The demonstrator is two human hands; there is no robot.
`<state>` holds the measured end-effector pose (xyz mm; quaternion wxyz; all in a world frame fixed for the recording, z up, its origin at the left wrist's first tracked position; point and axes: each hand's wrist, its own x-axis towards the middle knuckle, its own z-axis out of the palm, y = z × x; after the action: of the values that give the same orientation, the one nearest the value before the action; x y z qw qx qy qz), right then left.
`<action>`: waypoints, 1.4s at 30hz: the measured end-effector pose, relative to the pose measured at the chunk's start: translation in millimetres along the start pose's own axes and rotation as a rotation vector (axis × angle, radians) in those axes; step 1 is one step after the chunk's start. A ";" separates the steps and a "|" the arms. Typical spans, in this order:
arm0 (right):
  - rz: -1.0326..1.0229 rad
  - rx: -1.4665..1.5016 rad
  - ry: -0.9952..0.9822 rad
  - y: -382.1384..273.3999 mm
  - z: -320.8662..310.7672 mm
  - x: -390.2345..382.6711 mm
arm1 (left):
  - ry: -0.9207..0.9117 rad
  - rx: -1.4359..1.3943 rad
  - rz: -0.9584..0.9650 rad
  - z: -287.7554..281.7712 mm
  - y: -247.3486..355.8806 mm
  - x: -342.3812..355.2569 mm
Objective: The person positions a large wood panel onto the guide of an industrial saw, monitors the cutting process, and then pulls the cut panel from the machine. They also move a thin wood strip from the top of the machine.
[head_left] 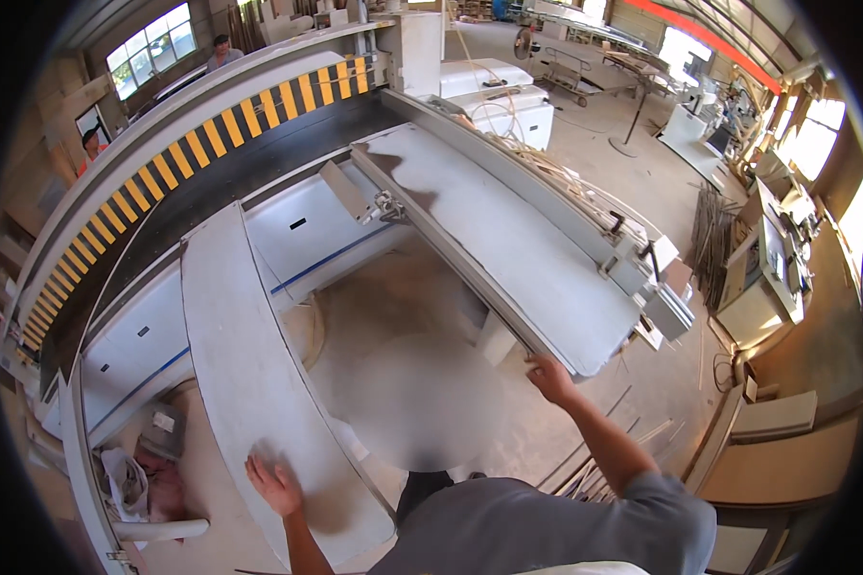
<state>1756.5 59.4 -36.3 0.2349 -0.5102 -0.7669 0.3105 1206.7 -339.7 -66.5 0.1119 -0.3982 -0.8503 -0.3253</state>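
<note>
My left hand [274, 484] is spread open over the near part of a long grey table arm [244, 335], palm toward its surface. Whether it touches the metal or hovers just above, I cannot tell. My right hand [551, 380] is at the near end of a metal rail [451, 251], its fingers curled at the edge. This rail runs along the left side of a wider grey table [508, 230]. Both tables reach out from a large panel saw, whose beam carries a black-and-yellow striped guard [206, 139].
A clamp-like fitting [386, 206] sits on the rail. A guide with a bracket [666, 311] borders the wider table on the right. Board stacks [777, 417] lie at far right; thin strips [594, 460] litter the floor. Two people [222, 53] are behind the saw.
</note>
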 end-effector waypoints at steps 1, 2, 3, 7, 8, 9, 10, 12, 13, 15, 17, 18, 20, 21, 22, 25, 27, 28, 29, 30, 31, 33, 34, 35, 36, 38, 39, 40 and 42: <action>-0.053 0.074 -0.058 -24.1 4.7 37.8 | 0.074 0.056 -0.053 0.1 -7.8 -3.5; -0.071 0.077 -0.084 -48.2 11.4 67.6 | 0.151 0.114 -0.113 0.5 -14.4 -6.2; -0.143 0.109 -0.088 -74.2 18.9 93.9 | 0.165 0.136 -0.144 -1.6 -16.9 -9.7; -0.362 0.050 -0.018 -95.1 69.3 171.2 | 0.258 0.194 -0.311 15.2 -29.4 3.2; -0.404 0.032 -0.025 -107.9 81.2 182.3 | 0.290 0.230 -0.370 20.2 -36.5 10.3; -0.449 0.013 -0.035 -125.0 86.9 192.4 | 0.322 0.257 -0.417 24.4 -41.4 17.7; -0.490 0.020 -0.074 -138.8 93.6 207.6 | 0.418 0.240 -0.495 29.8 -43.9 25.2; -0.342 0.050 -0.126 -150.3 101.5 227.8 | 0.511 0.210 -0.579 49.6 -38.8 60.1; -0.366 0.052 -0.146 -161.5 105.9 252.3 | 0.499 0.183 -0.523 66.8 -42.1 85.1; -0.285 0.062 -0.210 -173.7 115.0 282.9 | 0.409 0.107 -0.489 95.5 -19.8 152.1; -0.431 -0.019 -0.225 -175.3 129.2 325.7 | 0.363 -0.002 -0.487 135.8 -9.7 210.6; -0.392 0.024 -0.185 -187.9 135.1 348.8 | 0.335 -0.024 -0.443 159.4 -9.4 238.4; -0.358 0.057 -0.138 -213.0 147.2 397.5 | 0.267 -0.110 -0.366 195.3 9.8 303.8; -0.337 0.072 -0.138 -225.7 150.8 417.9 | 0.245 -0.150 -0.300 207.4 14.7 335.8; -0.339 0.081 -0.120 -226.4 157.7 439.7 | 0.211 -0.205 -0.274 215.9 28.9 371.8; -0.359 0.132 -0.099 -238.8 177.9 512.2 | 0.221 -0.252 -0.203 229.7 40.3 464.6; -0.368 0.166 -0.084 -236.0 186.6 561.1 | 0.158 -0.211 -0.139 241.1 36.5 517.8; -0.398 0.117 0.013 -231.6 191.7 593.4 | 0.174 -0.193 -0.156 248.0 28.8 544.2; -0.421 0.069 0.111 -223.6 195.8 622.6 | 0.176 -0.181 -0.168 256.3 16.5 564.7; -0.376 0.031 0.164 -213.6 200.5 653.5 | 0.174 -0.171 -0.177 262.5 3.1 584.0; -0.343 0.010 0.179 -194.4 202.3 682.9 | 0.176 -0.159 -0.188 266.8 -10.4 603.6; -0.282 0.018 0.210 -155.2 220.5 745.7 | 0.095 -0.040 -0.286 272.5 -45.6 651.7; -0.257 -0.051 0.219 -145.8 224.8 771.2 | 0.096 -0.023 -0.299 272.1 -65.5 675.8; -0.233 -0.126 0.226 -136.2 224.9 794.1 | 0.091 0.062 -0.286 270.4 -84.2 696.6; -0.247 -0.180 0.268 -117.1 225.8 817.8 | 0.079 0.139 -0.267 268.7 -99.9 719.0; -0.137 -0.209 0.258 -100.9 227.7 853.1 | 0.017 0.264 -0.286 259.8 -133.5 773.5; -0.055 -0.236 0.250 -82.9 224.4 869.1 | -0.034 0.316 -0.332 262.3 -142.9 809.0; -0.044 -0.240 0.253 -69.3 223.2 883.5 | -0.079 0.358 -0.334 264.8 -163.9 844.8; 0.129 -0.712 0.267 -47.4 233.3 897.5 | -0.101 0.441 -0.410 268.3 -205.9 900.8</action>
<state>1237.2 823.9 -126.0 0.1208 -0.6431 -0.7556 -0.0303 478.1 280.1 37.9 0.0851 -0.2002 -0.9675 -0.1286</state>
